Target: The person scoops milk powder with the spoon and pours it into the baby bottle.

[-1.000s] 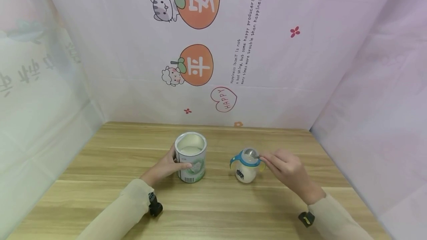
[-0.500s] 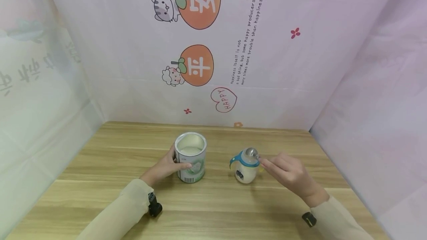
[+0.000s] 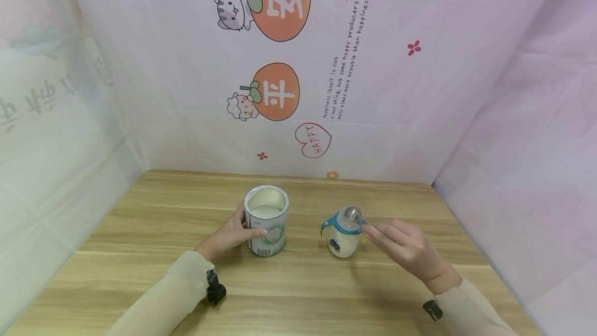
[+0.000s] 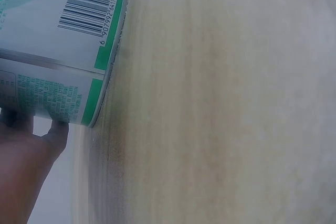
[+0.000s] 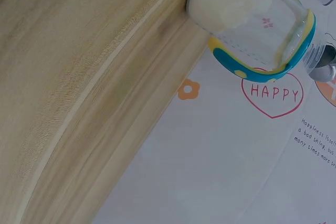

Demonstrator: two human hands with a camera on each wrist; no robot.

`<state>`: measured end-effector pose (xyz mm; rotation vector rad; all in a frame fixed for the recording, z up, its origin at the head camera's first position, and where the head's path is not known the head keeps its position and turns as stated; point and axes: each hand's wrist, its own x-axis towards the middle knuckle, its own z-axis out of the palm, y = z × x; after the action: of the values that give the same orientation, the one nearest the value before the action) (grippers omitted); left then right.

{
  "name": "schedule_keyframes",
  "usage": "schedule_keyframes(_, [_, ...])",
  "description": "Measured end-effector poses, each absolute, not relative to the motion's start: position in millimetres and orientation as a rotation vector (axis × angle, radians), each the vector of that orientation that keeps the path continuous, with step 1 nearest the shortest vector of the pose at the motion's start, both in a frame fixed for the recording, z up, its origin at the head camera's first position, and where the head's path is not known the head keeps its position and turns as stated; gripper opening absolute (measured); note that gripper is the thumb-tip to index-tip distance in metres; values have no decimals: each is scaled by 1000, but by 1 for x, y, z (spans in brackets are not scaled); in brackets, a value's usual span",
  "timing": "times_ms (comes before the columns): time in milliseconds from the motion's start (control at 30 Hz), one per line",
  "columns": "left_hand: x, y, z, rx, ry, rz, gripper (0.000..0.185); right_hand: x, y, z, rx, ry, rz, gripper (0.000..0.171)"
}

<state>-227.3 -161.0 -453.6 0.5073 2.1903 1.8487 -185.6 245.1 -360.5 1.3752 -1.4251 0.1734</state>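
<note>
My left hand (image 3: 230, 235) holds an open milk powder can (image 3: 270, 229) from its left side, thumb across the front; pale powder shows inside. In the left wrist view, the can's barcode and green base band (image 4: 94, 95) are visible. To the right stands a baby bottle (image 3: 342, 245) with a blue-and-yellow handle ring, lidless, pale powder in its lower part. My right hand (image 3: 408, 250) pinches a metal spoon (image 3: 353, 214) by the handle, its bowl tilted at the bottle's mouth. The spoon (image 5: 326, 64) shows by the rim in the right wrist view; the right hand is outside that view.
A wooden table (image 3: 298, 294) carries the can and bottle. White printed cloth (image 3: 373, 144) hangs behind it and on both sides. Dark wrist cameras (image 3: 216, 288) sit on both cream sleeves.
The spoon has turned over at the bottle's mouth, so its rounded back now shows. My right hand has shifted slightly right and down; the left hand and can stay put.
</note>
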Motion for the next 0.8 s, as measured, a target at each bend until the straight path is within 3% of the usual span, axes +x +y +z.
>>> schedule_keyframes(800, [-226,-159,-452,471,2196,1852,108,-202,252,-369,1000,-1667,561,37])
